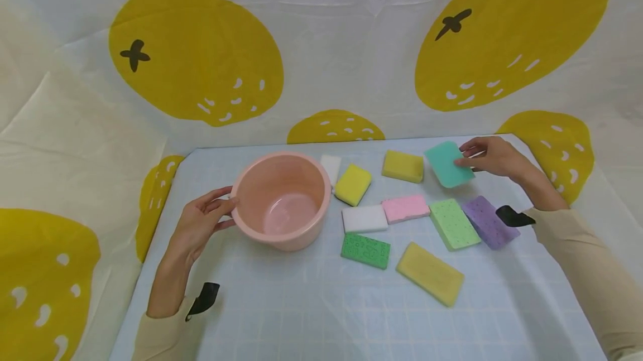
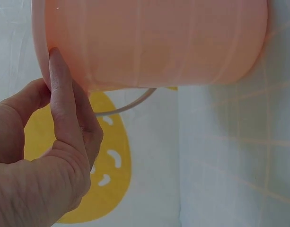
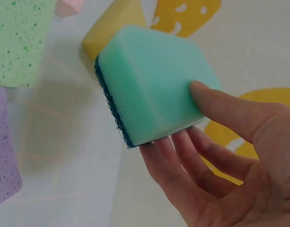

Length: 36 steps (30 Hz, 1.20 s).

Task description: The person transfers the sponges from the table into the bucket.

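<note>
My left hand pinches the rim of a pink plastic bucket at its left side, thumb and fingers on either side of the lip. The inside that shows holds nothing. A thin grey handle curves out under the bucket in the left wrist view. Over at the back right, my right hand grips a turquoise sponge by its edge, thumb on the smooth face. That sponge has a dark scouring layer on its other side and is held above the table, tilted.
Several sponges lie right of the bucket: white, pink, dark green, light green, purple and yellow. Farther back are two more yellow sponges and a white one. A lemon-print sheet rises behind the table.
</note>
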Tool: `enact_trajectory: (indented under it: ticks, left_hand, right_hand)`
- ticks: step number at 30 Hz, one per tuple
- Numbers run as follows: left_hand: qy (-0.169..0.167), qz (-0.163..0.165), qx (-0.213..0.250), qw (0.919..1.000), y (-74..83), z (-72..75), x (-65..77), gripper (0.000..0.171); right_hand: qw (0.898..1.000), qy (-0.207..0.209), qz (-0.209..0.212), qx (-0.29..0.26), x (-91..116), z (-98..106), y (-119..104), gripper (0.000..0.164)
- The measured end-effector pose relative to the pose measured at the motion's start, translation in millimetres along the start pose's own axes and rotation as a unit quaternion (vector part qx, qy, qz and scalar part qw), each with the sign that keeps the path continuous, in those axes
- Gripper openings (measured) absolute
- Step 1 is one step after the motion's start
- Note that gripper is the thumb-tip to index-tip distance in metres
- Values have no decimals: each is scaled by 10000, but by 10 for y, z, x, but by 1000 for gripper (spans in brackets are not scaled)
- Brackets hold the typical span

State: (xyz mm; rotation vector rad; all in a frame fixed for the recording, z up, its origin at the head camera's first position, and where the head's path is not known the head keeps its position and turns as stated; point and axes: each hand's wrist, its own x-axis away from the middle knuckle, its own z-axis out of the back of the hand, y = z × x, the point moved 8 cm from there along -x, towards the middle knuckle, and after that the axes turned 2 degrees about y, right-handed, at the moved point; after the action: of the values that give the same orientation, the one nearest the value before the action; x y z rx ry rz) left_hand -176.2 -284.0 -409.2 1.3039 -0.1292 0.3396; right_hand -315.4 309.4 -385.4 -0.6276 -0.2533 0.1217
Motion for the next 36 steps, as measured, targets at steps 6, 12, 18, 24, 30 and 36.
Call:
enact_trajectory:
  ticks: [6,12,18,24,30,36]
  left_hand:
    - [11,93,55,9999,-11,-5,-5,67]
    - [-28,108,131,9999,-12,-17,-2,67]
    - [60,166,96,9998,-23,2,0,67]
    - [99,178,67,9998,-29,3,-4,68]
    - [114,249,129,9995,-27,-6,-9,68]
    - [58,158,190,9997,-12,-6,2,69]
  right_hand:
    - [9999,-34,132,57,1,1,-220,65]
    - [9994,-53,326,-45,-7,-1,-439,63]
    - [9993,-62,354,-82,-19,-12,-644,67]
    - [9988,-27,487,-62,-17,-3,-855,64]
    - [9979,-3,644,-47,-21,-2,-1073,62]
    - [9965,43,832,-18,-18,-12,-1302,61]
